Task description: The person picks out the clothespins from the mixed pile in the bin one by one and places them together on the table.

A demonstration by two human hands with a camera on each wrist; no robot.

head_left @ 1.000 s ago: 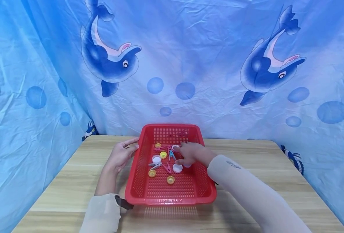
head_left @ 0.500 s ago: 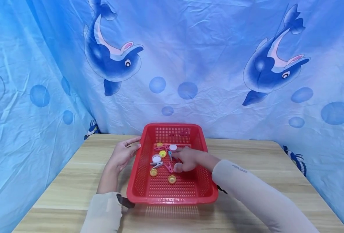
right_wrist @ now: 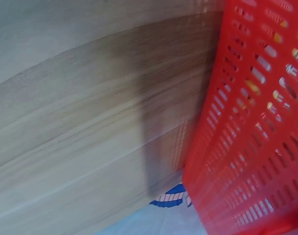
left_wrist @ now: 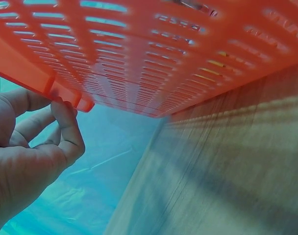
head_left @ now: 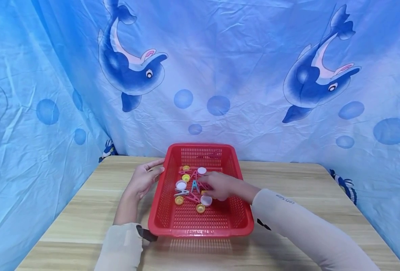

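Note:
A red plastic basket (head_left: 200, 232) stands on the table with small clothespins and bottle caps inside. My left hand (head_left: 143, 181) holds its left rim; in the left wrist view the thumb (left_wrist: 69, 129) presses against the rim's edge. Inside the basket, on the right, my right hand (head_left: 218, 186) reaches down among the pieces, its fingers apart from the thumb. Near it lie a blue clothespin (head_left: 194, 186), a pink clothespin (head_left: 192, 198) and a whitish cap (head_left: 206, 201). Part of a yellow piece shows by the thumb. The right wrist view shows the basket's perforated side but not the hand.
Farther left in the basket are a grey clothespin (head_left: 181, 192), a white cap (head_left: 181, 185) and amber caps (head_left: 179, 200). The wooden table (head_left: 288, 188) extends on both sides. A blue dolphin-print cloth (head_left: 247, 124) hangs behind it.
My right hand has swept through the pieces. The blue clothespin has shifted left, and a whitish cap and pink and yellow pieces have come into view by the hand. My left hand stays on the rim.

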